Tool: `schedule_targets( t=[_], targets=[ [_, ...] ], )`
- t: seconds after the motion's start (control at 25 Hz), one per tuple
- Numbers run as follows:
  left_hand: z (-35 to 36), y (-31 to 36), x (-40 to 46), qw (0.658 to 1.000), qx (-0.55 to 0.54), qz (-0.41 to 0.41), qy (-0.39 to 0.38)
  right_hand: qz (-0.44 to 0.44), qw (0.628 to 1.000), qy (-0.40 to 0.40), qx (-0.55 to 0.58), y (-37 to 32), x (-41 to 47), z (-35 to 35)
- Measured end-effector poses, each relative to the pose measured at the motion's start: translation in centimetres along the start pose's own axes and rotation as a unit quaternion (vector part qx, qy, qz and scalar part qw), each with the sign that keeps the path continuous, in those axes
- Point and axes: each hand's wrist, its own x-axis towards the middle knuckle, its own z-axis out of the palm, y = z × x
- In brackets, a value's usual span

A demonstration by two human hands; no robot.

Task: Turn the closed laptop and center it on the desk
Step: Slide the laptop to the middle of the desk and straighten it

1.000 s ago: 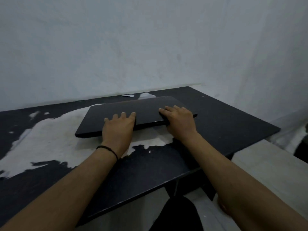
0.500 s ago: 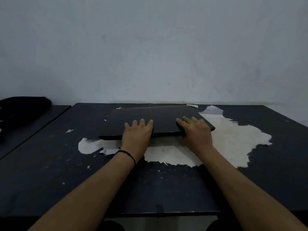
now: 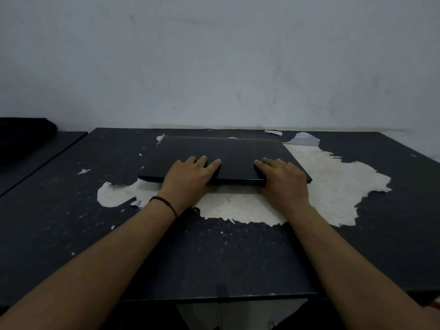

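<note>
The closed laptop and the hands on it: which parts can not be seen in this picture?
- Laptop, head view: near edge partly hidden by the left hand and the right hand.
- Thumbs and palms: hidden by the hands' backs, so each grip is unclear.
- Laptop's underside: hidden against the desk.

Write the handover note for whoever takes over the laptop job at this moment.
Left hand: open, flat on the closed laptop, at its near edge.
Right hand: open, fingers on the lid near the near right corner.
Laptop: flat on the desk, long edges roughly square to the wall, about mid-width, toward the back.
Done: the turn looks finished.
Left: perhaps draw it nearer to center it, then let go.
</note>
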Motion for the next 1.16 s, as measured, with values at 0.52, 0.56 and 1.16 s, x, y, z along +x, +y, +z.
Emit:
schedule_targets(
  t=[0.52,0.56,1.16],
  targets=[
    [0.4,1.2,-0.3,1.000,-0.003,0.007,0.029,0.039,0.990,-0.051,0.129,2.3,0.0,-0.8],
    [0.5,1.2,-0.3,0.999,-0.009,0.006,0.031,0.041,0.987,-0.065,0.138,2.5,0.0,-0.9],
    [0.9,-0.1,-3.2,0.949,-0.201,-0.235,0.060,0.147,0.981,-0.022,0.124,1.1,-0.9,0.5]
  ],
)
